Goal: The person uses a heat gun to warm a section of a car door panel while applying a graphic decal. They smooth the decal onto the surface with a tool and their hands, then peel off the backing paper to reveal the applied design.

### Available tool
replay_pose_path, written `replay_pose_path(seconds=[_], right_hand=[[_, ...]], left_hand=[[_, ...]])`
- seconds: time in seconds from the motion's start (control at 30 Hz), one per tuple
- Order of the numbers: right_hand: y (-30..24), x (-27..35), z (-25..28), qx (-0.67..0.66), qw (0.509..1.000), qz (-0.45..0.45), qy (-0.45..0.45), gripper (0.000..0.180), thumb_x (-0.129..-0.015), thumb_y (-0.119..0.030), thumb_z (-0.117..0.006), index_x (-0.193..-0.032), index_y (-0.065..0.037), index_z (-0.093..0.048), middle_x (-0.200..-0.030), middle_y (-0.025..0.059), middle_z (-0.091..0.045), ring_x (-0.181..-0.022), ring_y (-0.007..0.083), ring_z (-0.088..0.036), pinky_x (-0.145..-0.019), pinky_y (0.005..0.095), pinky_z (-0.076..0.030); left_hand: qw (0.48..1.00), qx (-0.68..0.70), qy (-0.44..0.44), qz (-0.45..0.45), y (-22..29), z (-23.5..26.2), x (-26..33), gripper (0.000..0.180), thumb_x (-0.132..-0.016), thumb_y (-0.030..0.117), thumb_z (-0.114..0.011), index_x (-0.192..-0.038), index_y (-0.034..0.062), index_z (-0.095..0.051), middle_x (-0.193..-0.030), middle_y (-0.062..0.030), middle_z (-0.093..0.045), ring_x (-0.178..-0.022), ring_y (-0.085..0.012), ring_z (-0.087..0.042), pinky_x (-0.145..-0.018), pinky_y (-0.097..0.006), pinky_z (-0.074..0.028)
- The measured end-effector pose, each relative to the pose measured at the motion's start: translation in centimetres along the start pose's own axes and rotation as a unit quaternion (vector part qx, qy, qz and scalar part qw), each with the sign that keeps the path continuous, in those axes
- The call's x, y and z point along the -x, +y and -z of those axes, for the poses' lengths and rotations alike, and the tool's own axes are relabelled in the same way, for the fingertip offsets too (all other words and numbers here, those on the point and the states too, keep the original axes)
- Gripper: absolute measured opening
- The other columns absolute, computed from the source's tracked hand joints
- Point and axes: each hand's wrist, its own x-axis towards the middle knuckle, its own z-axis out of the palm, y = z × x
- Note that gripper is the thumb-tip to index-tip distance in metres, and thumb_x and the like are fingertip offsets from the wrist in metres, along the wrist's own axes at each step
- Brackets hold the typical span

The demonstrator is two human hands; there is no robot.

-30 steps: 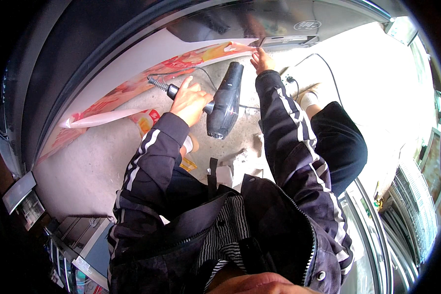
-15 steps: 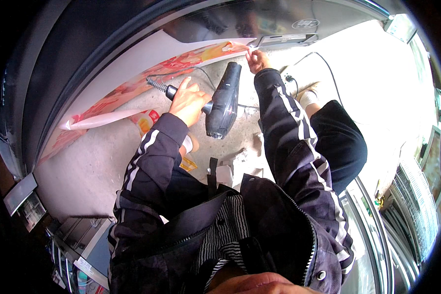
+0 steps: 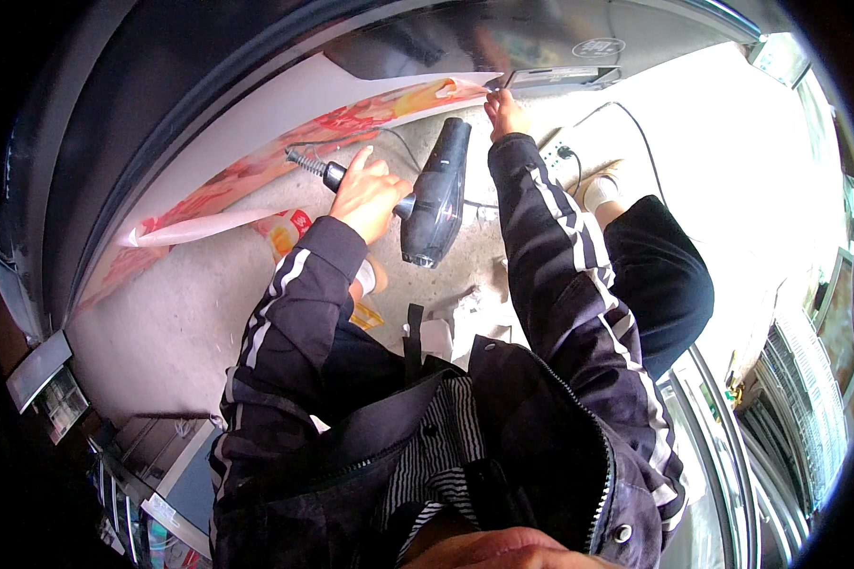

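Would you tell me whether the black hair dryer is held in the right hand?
No, the left hand grips the hair dryer, while the right hand pinches the printed film.

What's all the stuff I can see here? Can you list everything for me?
Heat gun: one, black, held in the middle, nozzle pointing up toward the sheet.
Printed sheet: one, red, orange and pink, peeling off the dark curved surface, upper left.
Dark curved surface: one, glossy black-grey, across the top.
Power strip: one, white, on the floor at upper right, with a black cable.
Floor: one, pale grey concrete.
Packet: one, orange and red, on the floor by the left sleeve.
Left hand: one, gripping the heat gun's handle.
Right hand: one, pinching the sheet's right edge.
Jacket sleeves: two, dark with white stripes.
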Motion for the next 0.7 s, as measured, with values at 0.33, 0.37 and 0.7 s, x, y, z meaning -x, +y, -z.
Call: replay_pose_path(seconds=[0.33,0.37,0.7], right_hand=[[0.2,-1.0,0.6,0.005,0.999,-0.013,0.029,0.029,-0.090,-0.014,-0.064,-0.112,0.004,-0.055,-0.099,0.0139,-0.063,-0.092,0.0258,-0.066,-0.075,0.0350,-0.057],[0.1,-1.0,0.6,0.026,0.999,0.002,0.025,0.030,-0.090,-0.014,-0.064,-0.111,0.004,-0.055,-0.099,0.0141,-0.062,-0.093,0.0262,-0.066,-0.075,0.0356,-0.057],[0.2,-1.5,-0.1,0.115,0.992,0.003,0.052,0.026,-0.082,-0.006,-0.064,-0.105,0.006,-0.059,-0.104,0.0161,-0.063,-0.101,0.0296,-0.062,-0.083,0.0424,-0.053]], left_hand=[[1.000,0.004,0.005,-0.004,0.0,-0.3,-0.2,0.029,-0.064,0.006,-0.076,-0.090,0.0161,-0.071,-0.085,-0.0003,-0.070,-0.097,-0.0202,-0.060,-0.113,-0.048,-0.026],[1.000,0.003,0.004,-0.002,0.0,-0.3,-0.1,0.029,-0.064,0.006,-0.076,-0.090,0.0160,-0.071,-0.085,-0.0003,-0.070,-0.097,-0.0202,-0.060,-0.113,-0.048,-0.026],[1.000,-0.001,0.000,0.002,-0.1,0.0,0.0,0.029,-0.064,0.007,-0.077,-0.090,0.0158,-0.071,-0.085,-0.0001,-0.070,-0.097,-0.0203,-0.060,-0.112,-0.049,-0.027]])
